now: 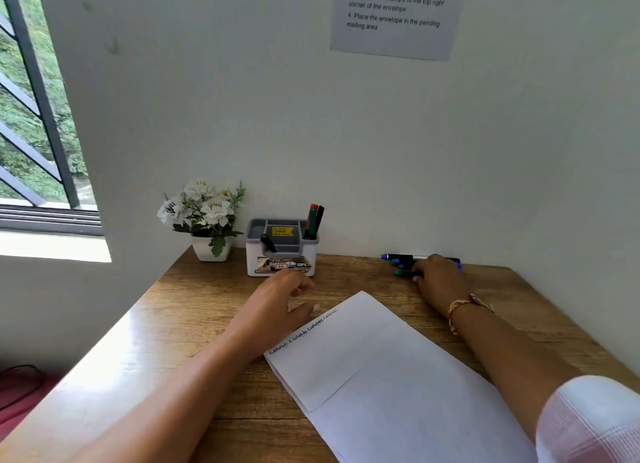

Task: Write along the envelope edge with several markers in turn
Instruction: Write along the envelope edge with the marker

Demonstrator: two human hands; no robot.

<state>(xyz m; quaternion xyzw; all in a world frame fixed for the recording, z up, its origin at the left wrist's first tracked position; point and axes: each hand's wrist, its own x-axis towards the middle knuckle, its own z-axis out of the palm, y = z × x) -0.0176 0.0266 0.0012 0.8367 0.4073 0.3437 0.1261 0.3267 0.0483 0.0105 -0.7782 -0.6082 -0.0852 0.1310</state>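
Several light, slick markers (415,263) lay by the wall under my right hand (438,281), fingers curling onto their barrels; my left hand (289,291) hovered loosely open beside the thin, floppy envelope (398,376).

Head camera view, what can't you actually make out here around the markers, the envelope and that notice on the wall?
- Markers on the desk: the right hand covers their middles; count and grip unclear.
- Writing on the envelope edge: too small to read.
- Wall notice: first step cut off by the top edge.
- Organizer label: partly hidden by the left hand.
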